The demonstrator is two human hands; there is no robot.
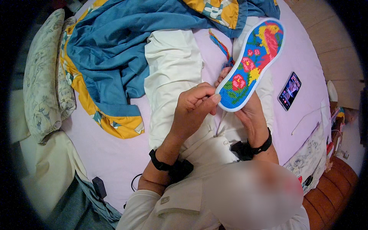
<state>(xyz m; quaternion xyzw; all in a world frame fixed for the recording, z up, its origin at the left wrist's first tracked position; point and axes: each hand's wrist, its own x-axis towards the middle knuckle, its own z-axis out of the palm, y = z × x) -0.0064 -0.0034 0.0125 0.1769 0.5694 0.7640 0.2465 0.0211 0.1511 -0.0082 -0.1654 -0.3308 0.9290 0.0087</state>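
Observation:
An embroidered insole (250, 71) with a white rim is held up above my lap, slanting up to the right. Its blue ground carries pink flowers and a red and yellow bird. My left hand (196, 102) is closed, thumb and fingers pinching the lower left edge at the narrower end. From beneath, my right hand (253, 115) supports the insole; its fingertips show past the left edge and the rest is hidden behind. A bundle of coloured threads (220, 45) hangs just beyond those fingertips. Whether a needle is in my left fingers I cannot make out.
My legs in white trousers (172, 65) stretch out on a pale pink sheet (111, 157). A blue and yellow quilt (107, 57) is bunched to the left and far side, beside a floral pillow (42, 76). A lit phone (290, 91) lies at the right.

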